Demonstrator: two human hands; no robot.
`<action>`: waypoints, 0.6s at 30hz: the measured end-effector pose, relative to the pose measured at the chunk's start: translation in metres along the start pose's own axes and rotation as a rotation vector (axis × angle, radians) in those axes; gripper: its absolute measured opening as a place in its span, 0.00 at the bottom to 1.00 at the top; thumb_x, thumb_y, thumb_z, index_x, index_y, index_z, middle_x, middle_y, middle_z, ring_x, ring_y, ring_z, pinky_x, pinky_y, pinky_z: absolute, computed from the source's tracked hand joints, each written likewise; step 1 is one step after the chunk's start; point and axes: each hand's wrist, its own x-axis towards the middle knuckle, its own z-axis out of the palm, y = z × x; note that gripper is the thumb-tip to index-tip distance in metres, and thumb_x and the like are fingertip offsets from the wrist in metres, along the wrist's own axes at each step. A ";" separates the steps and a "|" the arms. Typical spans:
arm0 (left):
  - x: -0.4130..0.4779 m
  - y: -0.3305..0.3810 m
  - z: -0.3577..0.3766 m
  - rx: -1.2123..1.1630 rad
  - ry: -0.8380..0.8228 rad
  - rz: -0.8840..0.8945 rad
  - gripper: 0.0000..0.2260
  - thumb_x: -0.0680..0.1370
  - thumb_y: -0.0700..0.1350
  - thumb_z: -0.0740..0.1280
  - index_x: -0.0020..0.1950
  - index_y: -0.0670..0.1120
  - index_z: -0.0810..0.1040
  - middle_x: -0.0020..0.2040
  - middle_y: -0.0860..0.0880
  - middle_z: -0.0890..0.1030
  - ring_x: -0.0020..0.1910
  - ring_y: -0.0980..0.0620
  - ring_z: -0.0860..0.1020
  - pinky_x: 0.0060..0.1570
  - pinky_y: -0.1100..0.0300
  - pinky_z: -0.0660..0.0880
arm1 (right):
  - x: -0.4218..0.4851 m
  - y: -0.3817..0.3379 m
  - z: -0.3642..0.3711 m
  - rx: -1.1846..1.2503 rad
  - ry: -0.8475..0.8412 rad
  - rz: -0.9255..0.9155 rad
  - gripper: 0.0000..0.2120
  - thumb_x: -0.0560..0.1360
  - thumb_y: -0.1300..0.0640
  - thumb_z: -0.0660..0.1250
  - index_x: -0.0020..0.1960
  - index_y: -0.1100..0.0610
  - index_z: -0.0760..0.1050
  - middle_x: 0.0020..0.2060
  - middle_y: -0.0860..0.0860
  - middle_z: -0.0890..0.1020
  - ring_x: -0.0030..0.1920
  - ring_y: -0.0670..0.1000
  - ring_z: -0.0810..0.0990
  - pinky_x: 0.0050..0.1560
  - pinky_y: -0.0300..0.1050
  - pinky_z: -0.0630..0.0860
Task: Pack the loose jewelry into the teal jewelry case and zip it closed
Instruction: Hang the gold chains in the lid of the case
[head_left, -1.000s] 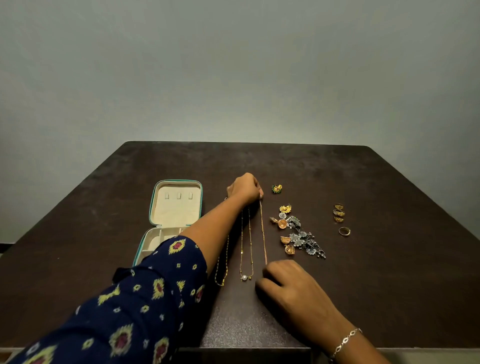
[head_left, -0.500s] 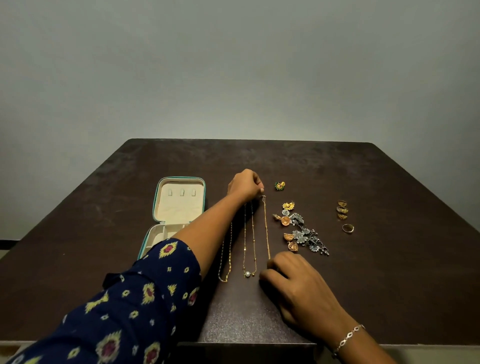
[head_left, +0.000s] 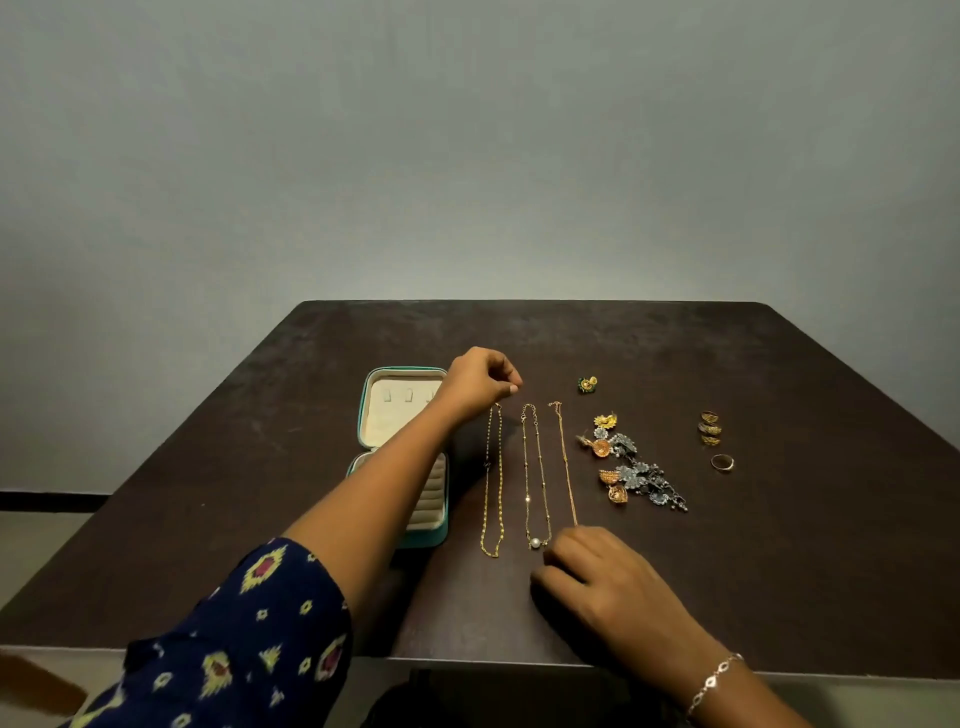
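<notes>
Right, the teal jewelry case (head_left: 439, 538) lies open on the left part of the table (head_left: 779, 561). Its cream-lined lid is folded back on the far side, and its padded base is nearer me. My left forearm crosses over the case and hides part of both halves.

Just right of the case three necklaces lie side by side, running away from me: a yellow chain (head_left: 492, 483), a pearl chain (head_left: 536, 467) with its bead at the near end, and a thin chain (head_left: 566, 462). They are close together but not touching.

My left hand (head_left: 478, 384) is over the far end of the yellow chain. Its fingers are curled and the thumb and forefinger tips are brought together, but I cannot tell whether they pinch anything. My right hand (head_left: 608, 582) sits knuckles-up at the near end of the thin chain, just beside the pearl. Its fingers are curled under, the tips are hidden, and I cannot tell whether it grips the chain.

Further right is a cluster of earrings (head_left: 634, 470), with a green and gold stud (head_left: 587, 384) apart on the far side. Well beyond those lie stacked rings (head_left: 709, 428) and a single ring (head_left: 722, 462). A bracelet (head_left: 714, 680) hangs on my right wrist and a patterned sleeve (head_left: 234, 639) covers my left upper arm.
</notes>
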 end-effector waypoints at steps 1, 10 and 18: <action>-0.003 0.000 -0.003 -0.004 0.006 0.007 0.04 0.75 0.34 0.66 0.47 0.38 0.80 0.43 0.46 0.79 0.37 0.57 0.74 0.41 0.61 0.71 | 0.002 -0.004 0.002 0.013 -0.003 -0.010 0.07 0.74 0.57 0.61 0.42 0.55 0.77 0.38 0.50 0.77 0.38 0.49 0.75 0.41 0.39 0.71; -0.018 -0.005 -0.021 -0.009 0.052 0.022 0.05 0.75 0.34 0.65 0.48 0.38 0.79 0.44 0.44 0.79 0.40 0.55 0.75 0.38 0.66 0.72 | 0.029 -0.022 0.024 0.064 0.022 0.205 0.04 0.69 0.57 0.66 0.43 0.56 0.75 0.39 0.51 0.75 0.39 0.51 0.72 0.38 0.40 0.66; -0.003 -0.008 -0.022 0.272 0.018 0.081 0.07 0.75 0.36 0.67 0.51 0.39 0.80 0.53 0.42 0.81 0.53 0.47 0.78 0.53 0.58 0.73 | 0.040 -0.021 0.032 0.063 -0.055 0.330 0.09 0.72 0.50 0.58 0.42 0.52 0.74 0.39 0.48 0.74 0.39 0.50 0.73 0.36 0.39 0.69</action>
